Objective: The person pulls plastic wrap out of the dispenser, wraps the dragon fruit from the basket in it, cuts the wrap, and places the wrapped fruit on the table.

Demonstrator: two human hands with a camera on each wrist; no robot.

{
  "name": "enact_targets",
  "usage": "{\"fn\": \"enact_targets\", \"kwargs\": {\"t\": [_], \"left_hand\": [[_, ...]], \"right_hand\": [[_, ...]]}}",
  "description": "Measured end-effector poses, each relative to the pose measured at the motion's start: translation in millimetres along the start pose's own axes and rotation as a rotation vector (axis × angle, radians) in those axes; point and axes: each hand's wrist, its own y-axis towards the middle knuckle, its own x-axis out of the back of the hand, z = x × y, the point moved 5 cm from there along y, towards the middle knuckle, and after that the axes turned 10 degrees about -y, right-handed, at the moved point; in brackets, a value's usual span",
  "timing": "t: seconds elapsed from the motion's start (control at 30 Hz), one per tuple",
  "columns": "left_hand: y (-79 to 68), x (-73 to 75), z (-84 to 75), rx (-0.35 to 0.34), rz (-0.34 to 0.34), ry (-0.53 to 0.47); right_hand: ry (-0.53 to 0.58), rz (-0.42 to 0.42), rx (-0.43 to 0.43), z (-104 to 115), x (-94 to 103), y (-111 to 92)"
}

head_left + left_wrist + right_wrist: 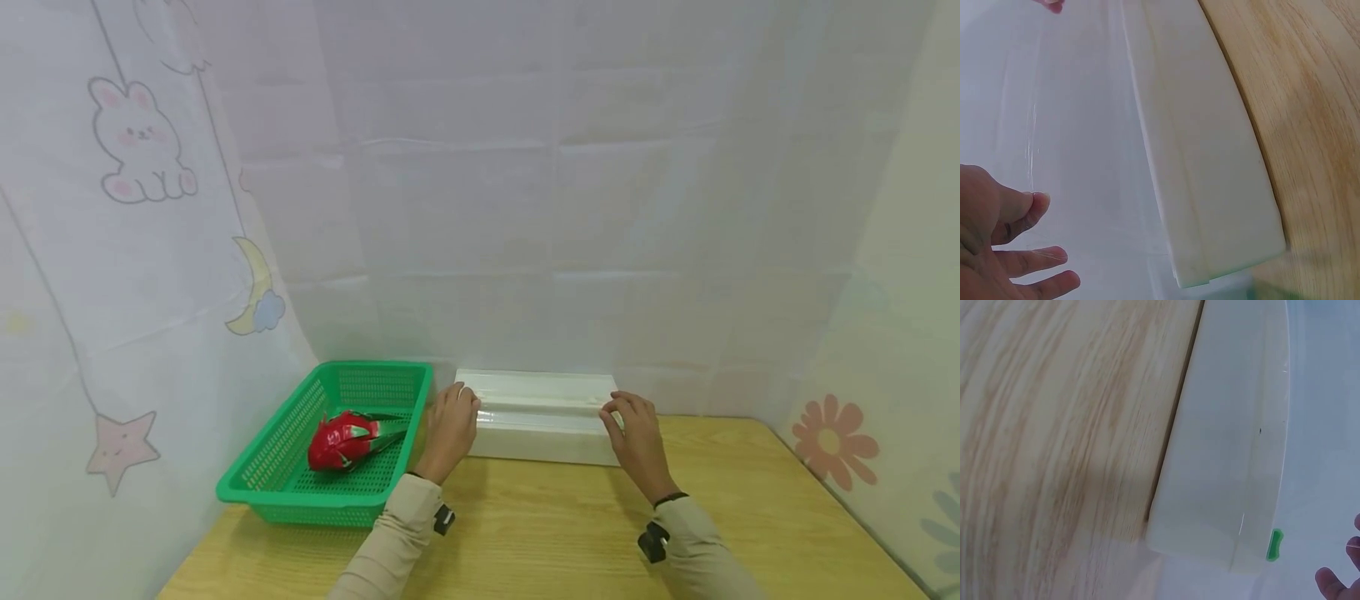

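A long white box (543, 446) lies across the table near the back wall. Clear cling film (1085, 137) stretches over it between the two hands. At the box's left end, my left hand (452, 429) pinches the film's edge between thumb and index finger, its other fingers spread in the left wrist view. My right hand (639, 442) is at the right end, thumb and fingertips together at the film's other corner. Only fingertips (1332, 584) of it show in the right wrist view. A small green piece (1275, 545) sits at the box's end there.
To the left, a green plastic basket (251, 496) holds a red dragon fruit (341, 442) with green leaf tips. The wooden table (540, 533) extends in front of the box. White printed cloth (450, 208) hangs behind and at both sides.
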Motion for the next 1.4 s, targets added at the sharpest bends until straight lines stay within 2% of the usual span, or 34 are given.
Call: {"fn": "enact_targets", "kwargs": {"t": [0.5, 0.8, 1.13, 1.4], "left_hand": [[-1.1, 5.1, -4.1, -0.030, -0.009, 0.016], [-1.7, 11.4, -7.5, -0.014, -0.029, 0.006], [-1.0, 14.7, -8.4, 0.021, 0.000, -0.044], [1.3, 21.7, -13.3, -0.025, -0.050, 0.004]], "right_hand": [[0.030, 0.012, -0.023, 2, 7.4, 0], [0.035, 0.015, -0.017, 5, 10.7, 1], [0.041, 0.001, -0.012, 8, 16.8, 3], [0.048, -0.033, 0.014, 14, 24.5, 8]]}}
